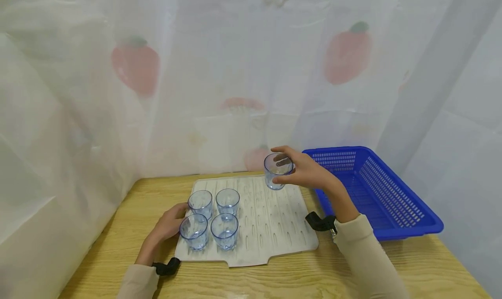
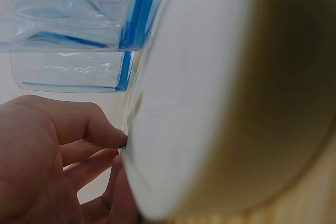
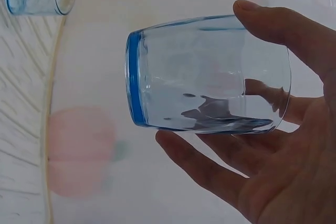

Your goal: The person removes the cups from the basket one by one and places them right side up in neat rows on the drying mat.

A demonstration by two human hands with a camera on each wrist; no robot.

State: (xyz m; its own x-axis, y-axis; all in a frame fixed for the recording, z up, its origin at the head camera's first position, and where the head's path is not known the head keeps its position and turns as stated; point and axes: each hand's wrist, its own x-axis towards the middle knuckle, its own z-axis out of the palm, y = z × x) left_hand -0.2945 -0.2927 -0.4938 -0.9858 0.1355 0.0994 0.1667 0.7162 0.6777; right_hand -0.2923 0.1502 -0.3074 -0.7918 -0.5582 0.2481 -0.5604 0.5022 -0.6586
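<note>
My right hand (image 1: 307,170) holds a clear bluish drinking glass (image 1: 273,180) upright above the back right of a pale ridged drying mat (image 1: 270,220). In the right wrist view, its thumb and fingers lie around opposite sides of the glass (image 3: 199,72), near the rim. The left hand (image 1: 171,222) is at the mat's left edge, beside the standing glasses. Seen from the left wrist, the thumb and fingers pinch the edge of the mat (image 2: 173,129). Several matching glasses stand upright on the mat's left half, among them a front left glass (image 1: 194,232) and a back right glass (image 1: 228,201).
A blue plastic basket (image 1: 409,234) with slotted walls stands to the right of the mat, partly behind the right forearm. Wooden tabletop (image 1: 208,281) runs along the front. A whitish curtain (image 1: 235,50) with printed strawberries hangs behind and along the sides.
</note>
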